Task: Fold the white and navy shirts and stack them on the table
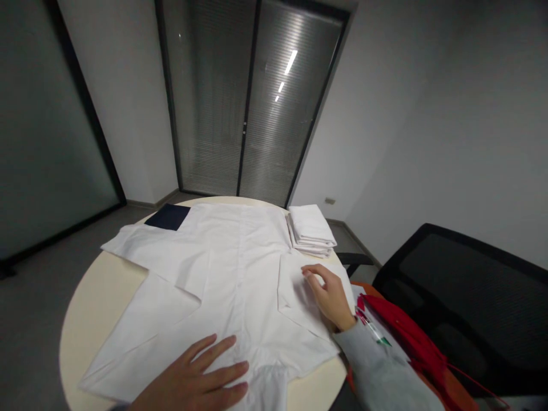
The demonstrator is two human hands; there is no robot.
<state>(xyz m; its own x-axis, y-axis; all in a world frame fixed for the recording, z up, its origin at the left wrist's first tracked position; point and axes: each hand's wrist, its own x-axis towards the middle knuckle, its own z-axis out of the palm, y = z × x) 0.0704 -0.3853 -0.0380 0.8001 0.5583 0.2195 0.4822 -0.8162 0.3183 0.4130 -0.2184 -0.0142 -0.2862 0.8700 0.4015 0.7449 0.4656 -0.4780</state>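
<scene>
A white long-sleeved garment (257, 274), possibly a shirt or coat, lies spread over a round table. Its left sleeve (171, 251) is folded inward, and a folded part (295, 285) lies at the right. My left hand (197, 377) rests flat on the lower part of the cloth, fingers spread. Above the right folded part is my right hand (327, 294), its fingers curled and the thumb near the index fingertip. I see no cloth pinched between them. Whether this hand touches the fabric is hard to tell.
Folded white cloths (312, 228) are stacked at the table's (89, 302) back right. A dark blue piece (168, 217) lies at the back left. Beside the table stand a black mesh chair (462, 297) and red fabric (402, 325) with a clear plastic packet (372, 326).
</scene>
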